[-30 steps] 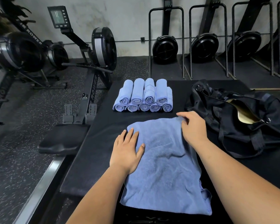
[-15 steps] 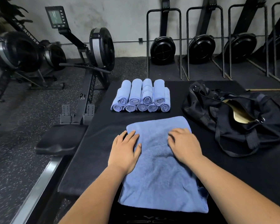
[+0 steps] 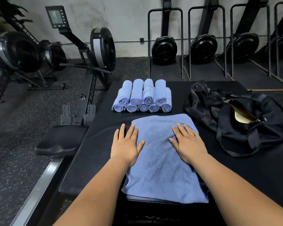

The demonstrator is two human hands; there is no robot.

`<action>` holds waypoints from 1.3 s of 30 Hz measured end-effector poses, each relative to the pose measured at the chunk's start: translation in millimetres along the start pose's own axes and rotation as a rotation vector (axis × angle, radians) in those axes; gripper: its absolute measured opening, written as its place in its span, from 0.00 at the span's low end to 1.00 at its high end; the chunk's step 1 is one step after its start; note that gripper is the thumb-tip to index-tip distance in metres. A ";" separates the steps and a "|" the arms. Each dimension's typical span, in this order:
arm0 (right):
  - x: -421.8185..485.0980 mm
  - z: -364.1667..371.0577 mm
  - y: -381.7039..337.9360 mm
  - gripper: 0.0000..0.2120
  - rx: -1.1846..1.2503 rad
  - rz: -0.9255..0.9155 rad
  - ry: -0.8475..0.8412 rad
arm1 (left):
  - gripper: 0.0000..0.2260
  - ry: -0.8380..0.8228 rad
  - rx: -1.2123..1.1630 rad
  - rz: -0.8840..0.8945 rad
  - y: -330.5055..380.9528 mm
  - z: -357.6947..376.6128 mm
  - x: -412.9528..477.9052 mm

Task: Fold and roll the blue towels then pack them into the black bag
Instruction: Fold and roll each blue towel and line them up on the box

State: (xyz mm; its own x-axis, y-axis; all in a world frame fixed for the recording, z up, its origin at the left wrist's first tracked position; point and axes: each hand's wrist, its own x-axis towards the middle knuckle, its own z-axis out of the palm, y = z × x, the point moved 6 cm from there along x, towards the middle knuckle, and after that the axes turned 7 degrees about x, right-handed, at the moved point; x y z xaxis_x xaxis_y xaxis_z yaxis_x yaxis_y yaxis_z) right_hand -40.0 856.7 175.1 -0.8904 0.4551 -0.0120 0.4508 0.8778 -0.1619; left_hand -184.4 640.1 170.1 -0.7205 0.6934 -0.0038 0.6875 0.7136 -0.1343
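Blue towel [image 3: 162, 160], centre frame, pressed flat under open left hand [image 3: 126, 144] and right hand [image 3: 188, 144]; its creases could roll in lopsided.

You see only a tan sliver inside the black bag [image 3: 235, 128] through its gap, your left hand [image 3: 126, 144] hides part of the towel [image 3: 162, 160], and the rowing machine [image 3: 10, 51] at far left is cut off.

We record even, moderately dim indoor light from above, brightest on the pale wall [image 3: 129, 18], with a soft, short shadow under the near edge of the towel [image 3: 162, 160]. The metal rail [image 3: 39, 190] shows a dull sheen, while the black bag [image 3: 235, 128] loses detail in darkness. Wide-angle distortion bends and stretches the rowing machine [image 3: 15, 51] at the left edge, where sharpness drops slightly.
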 end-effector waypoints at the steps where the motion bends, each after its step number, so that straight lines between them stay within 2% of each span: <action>1: -3.5 -3.2 -2.0 0.40 0.000 -0.009 0.024 | 0.34 0.060 -0.013 0.011 1.4 -5.7 -3.4; 4: -17.2 -8.6 -4.7 0.32 0.059 -0.064 0.023 | 0.24 0.285 -0.176 0.077 1.7 -17.2 -17.5; 6: -28.2 -12.1 -4.2 0.32 0.110 -0.127 0.006 | 0.21 0.337 -0.286 0.165 -0.7 -20.0 -26.5; 10: -50.8 -19.1 -2.8 0.38 0.207 -0.242 -0.003 | 0.21 0.360 -0.325 0.318 -1.8 -30.5 -61.5; 15: -90.2 -38.9 -20.0 0.29 0.211 -0.387 0.059 | 0.24 0.394 -0.218 0.462 5.4 -43.8 -111.7; 19: -127.7 -41.5 -36.6 0.30 0.139 -0.500 0.061 | 0.28 0.299 -0.129 0.552 12.9 -39.0 -138.8; 23: -148.6 -31.4 -33.6 0.37 0.048 -0.525 -0.096 | 0.26 0.177 -0.165 0.497 8.3 -33.8 -146.8; 25: -148.7 -32.9 -28.1 0.33 0.067 -0.506 -0.117 | 0.19 0.160 -0.191 0.468 5.6 -34.9 -145.6; 28: -146.3 -37.7 -19.7 0.21 0.062 -0.453 -0.099 | 0.11 0.151 -0.306 0.330 -1.9 -40.5 -141.1; 31: -136.9 -51.9 -10.1 0.10 0.231 -0.297 -0.012 | 0.08 0.191 -0.529 0.190 -11.9 -56.6 -130.1; 34: -120.1 -76.0 6.2 0.09 0.514 -0.087 0.199 | 0.07 0.342 -0.702 0.068 -22.6 -83.7 -112.5; 35: -116.6 -83.7 11.4 0.12 0.519 -0.018 0.278 | 0.09 0.387 -0.703 0.023 -25.5 -90.9 -107.4; 37: -112.9 -90.0 16.0 0.18 0.375 0.046 0.376 | 0.15 0.423 -0.578 -0.040 -25.2 -97.7 -99.4; 39: -111.3 -87.3 9.6 0.20 0.238 -0.037 0.408 | 0.18 0.409 -0.425 -0.004 -15.5 -96.7 -95.6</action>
State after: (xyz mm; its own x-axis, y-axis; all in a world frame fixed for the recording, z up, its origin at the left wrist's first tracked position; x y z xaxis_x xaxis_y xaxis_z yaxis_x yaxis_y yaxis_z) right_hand 68.9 827.6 261.0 -0.7865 0.4875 0.3791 0.3497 0.8575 -0.3773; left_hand -117.5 572.4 268.4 -0.6878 0.6122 0.3901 0.7216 0.6352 0.2754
